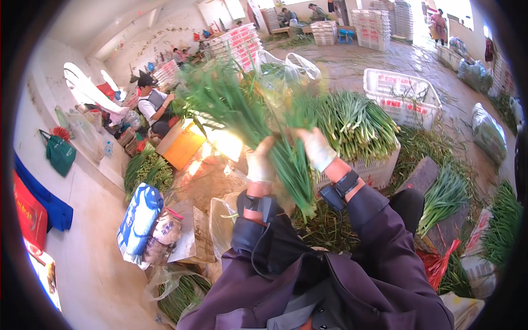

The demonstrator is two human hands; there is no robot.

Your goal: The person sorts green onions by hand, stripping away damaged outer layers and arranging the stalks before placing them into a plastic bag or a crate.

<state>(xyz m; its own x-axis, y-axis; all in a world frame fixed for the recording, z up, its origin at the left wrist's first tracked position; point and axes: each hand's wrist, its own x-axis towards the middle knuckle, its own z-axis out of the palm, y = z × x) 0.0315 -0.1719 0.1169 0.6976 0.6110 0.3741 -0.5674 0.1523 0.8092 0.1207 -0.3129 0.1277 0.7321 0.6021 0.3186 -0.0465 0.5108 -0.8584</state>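
My left hand (260, 163), in a pale glove, is closed around a bunch of long green onions (292, 176). The bunch slants, its leafy tops blurred at the upper left and its paler ends low near my lap. Just right of it, my right hand (318, 150), also gloved, has its fingers drawn together beside the stalks. Motion smears the green and yellowish strands at those fingertips, so what they grip is unclear. Beyond my right hand, a thick pile of green onions (360, 118) with white ends fills a white plastic crate (374, 168).
Another white crate (404, 99) stands farther back right. Onions (443, 198) lie on a board at my right, near red ties (438, 264). Cut leaves litter the floor. An orange box (184, 144) and a seated person (154, 104) are at the left; stacked crates (236, 41) stand behind.
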